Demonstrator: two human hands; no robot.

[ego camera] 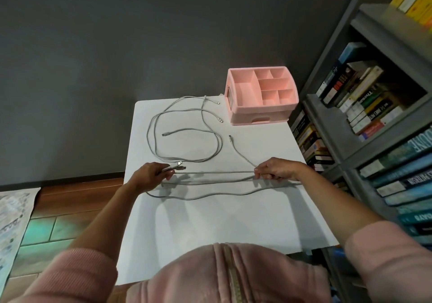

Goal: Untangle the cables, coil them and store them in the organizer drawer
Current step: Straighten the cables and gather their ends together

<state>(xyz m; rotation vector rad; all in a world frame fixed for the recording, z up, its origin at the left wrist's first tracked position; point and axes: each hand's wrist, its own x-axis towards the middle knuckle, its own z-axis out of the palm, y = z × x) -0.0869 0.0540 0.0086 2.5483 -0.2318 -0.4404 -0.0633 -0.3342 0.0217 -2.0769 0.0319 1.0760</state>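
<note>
A white table (210, 221) is seen from above, with grey cables (187, 137) spread over it. The left hand (149, 174) is closed around one end of a cable, plug ends (180, 165) sticking out past the fingers. The right hand (275, 169) is pinched on the same stretch of cable (215, 173), so a length is held taut between the two hands near the table's front half. More slack is draped in wavy lines just below, on the tabletop. How many separate cables are bunched in the left grip can't really be made out, probably two going by the plugs.

Further back, a big loose loop of cable is laid out, with several connector ends lying free toward the back edge. The pink organizer (261, 94) is parked at the back right corner of the table, top compartments empty-looking and the drawer (259, 119) at its base shut. A grey bookshelf (364, 106) packed with books is right beside the table.
</note>
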